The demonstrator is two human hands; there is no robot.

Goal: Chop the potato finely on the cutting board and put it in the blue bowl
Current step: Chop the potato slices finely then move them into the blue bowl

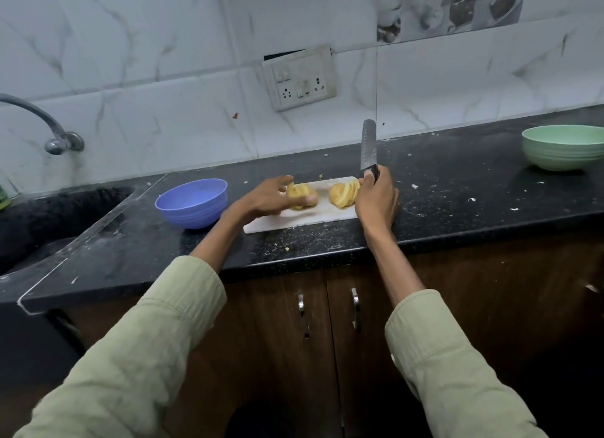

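Observation:
A white cutting board point(322, 217) lies on the black counter. Two sliced potato halves sit on it: the left half point(299, 192) and the right half point(343, 194), fanned into slices. My left hand point(271, 197) reaches over the left half, thumb and fingers spread around it and touching it. My right hand point(376, 199) grips the handle of a knife point(368, 147) with the blade pointing up and away, just right of the right half. The empty blue bowl point(192, 202) stands left of the board.
A green bowl point(562, 147) stands at the counter's far right. A sink point(49, 222) with a tap point(49, 127) is on the left. A socket panel point(299, 78) hangs on the tiled wall. Small scraps dot the counter point(457, 189). Cabinet doors are below.

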